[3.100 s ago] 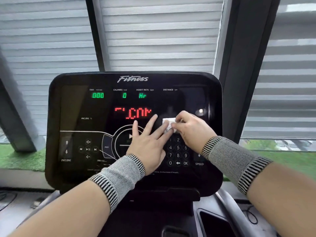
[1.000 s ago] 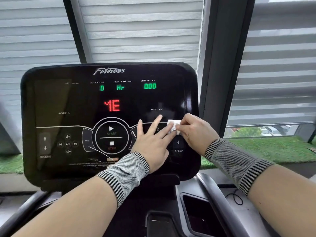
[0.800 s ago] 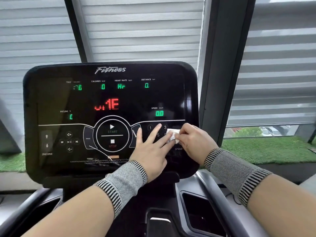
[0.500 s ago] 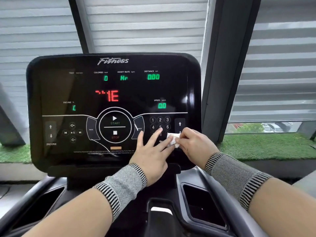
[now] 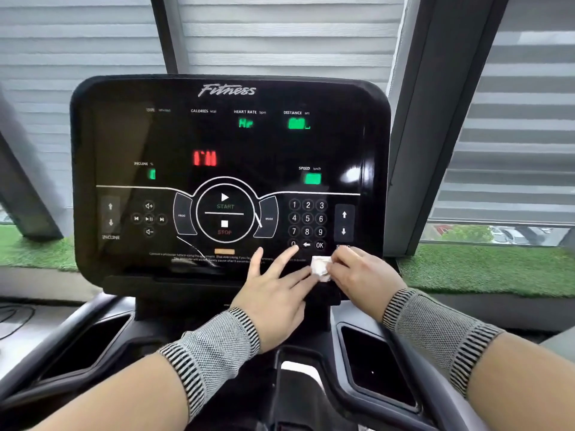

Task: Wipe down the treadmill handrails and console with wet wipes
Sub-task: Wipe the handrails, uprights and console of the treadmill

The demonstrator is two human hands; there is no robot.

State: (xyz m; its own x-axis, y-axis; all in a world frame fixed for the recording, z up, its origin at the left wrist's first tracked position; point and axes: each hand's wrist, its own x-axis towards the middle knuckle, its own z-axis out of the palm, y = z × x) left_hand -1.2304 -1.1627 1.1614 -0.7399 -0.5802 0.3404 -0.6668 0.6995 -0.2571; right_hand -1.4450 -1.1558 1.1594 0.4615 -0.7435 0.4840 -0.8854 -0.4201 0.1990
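Note:
The black treadmill console (image 5: pixel 124 135) stands in front of me with lit green and red readouts and a number keypad at its lower right. My right hand (image 5: pixel 362 275) pinches a small folded white wet wipe (image 5: pixel 320 267) against the console's bottom edge, just below the keypad. My left hand (image 5: pixel 277 293) lies flat beside it with fingers spread and straight, its fingertips touching the wipe and the panel. Both wrists wear grey knit bands. Dark handrails (image 5: pixel 413 353) run down on both sides below the console.
Two recessed holder pockets (image 5: pixel 376 365) flank the centre column under the console. A grey window post (image 5: pixel 435 119) rises right of the console, with slatted blinds behind. Green artificial turf (image 5: pixel 485 269) covers the ledge behind.
Both hands have slid the wipe down the right side of the console, from beside the keypad to the panel's bottom edge. The view has tilted so the console sits higher.

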